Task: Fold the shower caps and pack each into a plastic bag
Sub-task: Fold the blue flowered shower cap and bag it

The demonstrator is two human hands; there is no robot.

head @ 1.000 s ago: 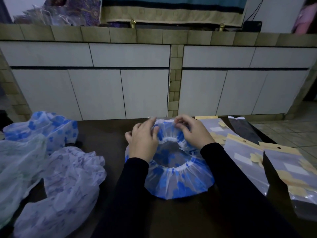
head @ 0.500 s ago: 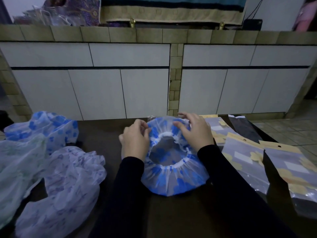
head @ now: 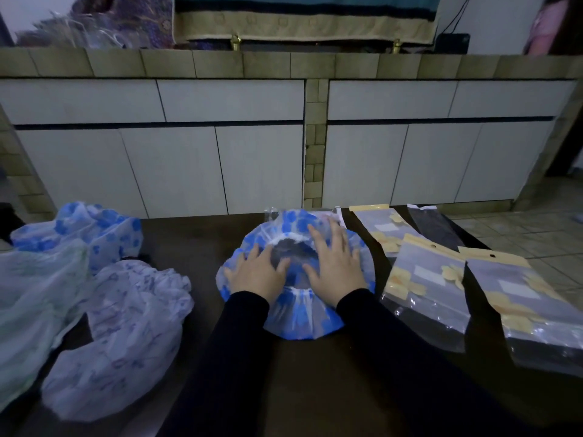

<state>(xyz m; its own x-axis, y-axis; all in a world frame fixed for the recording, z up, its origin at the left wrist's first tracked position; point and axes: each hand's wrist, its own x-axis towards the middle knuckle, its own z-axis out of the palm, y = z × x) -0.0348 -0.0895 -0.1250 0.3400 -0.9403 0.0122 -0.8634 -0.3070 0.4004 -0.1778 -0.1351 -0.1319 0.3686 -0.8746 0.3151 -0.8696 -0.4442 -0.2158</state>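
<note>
Shower cap (head: 299, 320) spread flat on dark table (head: 315, 389), opening up; left hand (head: 257, 274) and right hand (head: 336, 269) press it, fingers straight, gripping nothing; risk: slick film springs back once released, spoiling fold

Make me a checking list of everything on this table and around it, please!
Surface: dark table, dimly lit.
Job's things: blue-flowered shower cap lies opening-up at the centre, not yet folded; more caps in a heap at the left; plastic bags with yellow header strips lie in a row at the right, apparently unfilled.
Clutter: nothing seen beyond the job's things.
Hands: left hand and right hand both press flat on the cap, fingers spread, one each side of its elastic opening.
Cables: a thin dark cable runs down the wall to a dark box, top right.
Surroundings: white cabinet doors under a tiled counter; tiled floor at the right.
</note>
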